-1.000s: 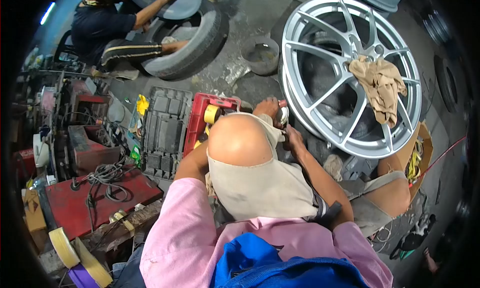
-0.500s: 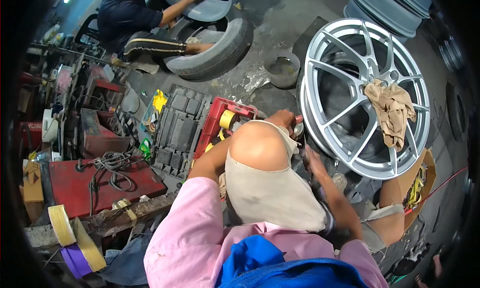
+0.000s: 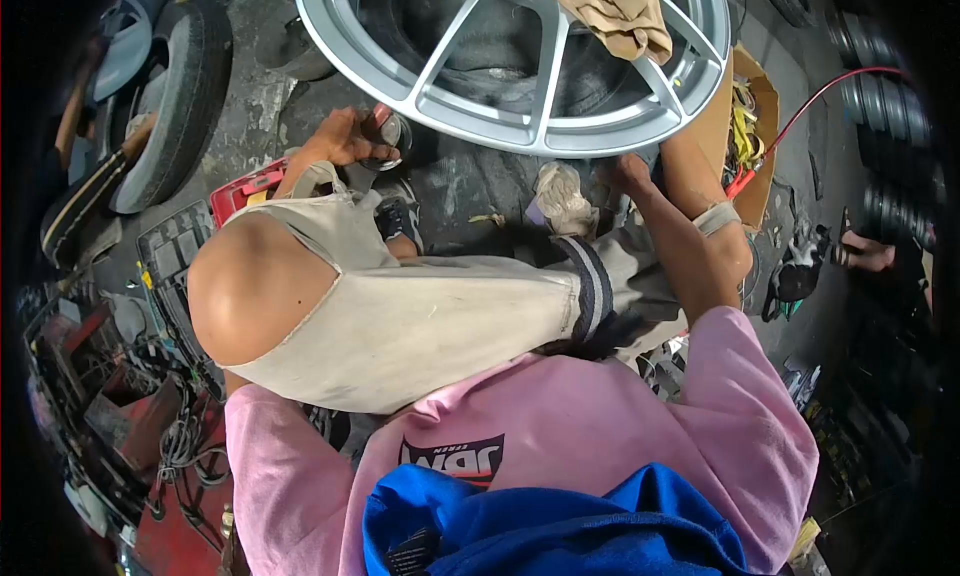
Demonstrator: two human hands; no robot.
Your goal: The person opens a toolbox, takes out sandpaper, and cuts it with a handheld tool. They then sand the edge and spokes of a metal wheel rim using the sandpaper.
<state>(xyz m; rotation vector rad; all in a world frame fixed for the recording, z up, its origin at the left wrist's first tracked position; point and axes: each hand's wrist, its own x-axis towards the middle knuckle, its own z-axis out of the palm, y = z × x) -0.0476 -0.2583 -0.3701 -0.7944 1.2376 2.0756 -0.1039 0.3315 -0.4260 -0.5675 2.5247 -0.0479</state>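
The left hand's [image 3: 342, 139] fingers are clamped on a round object [image 3: 396, 136] beside the silver wheel [image 3: 600, 141]; a loose grip could let it scrape the rim. The right hand's [image 3: 628, 172] fingers are too unclear to tell.

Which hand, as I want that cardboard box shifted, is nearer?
Right. The right hand is across the right leg from the cardboard box; the left hand is farther off, by the lower left of the wheel.
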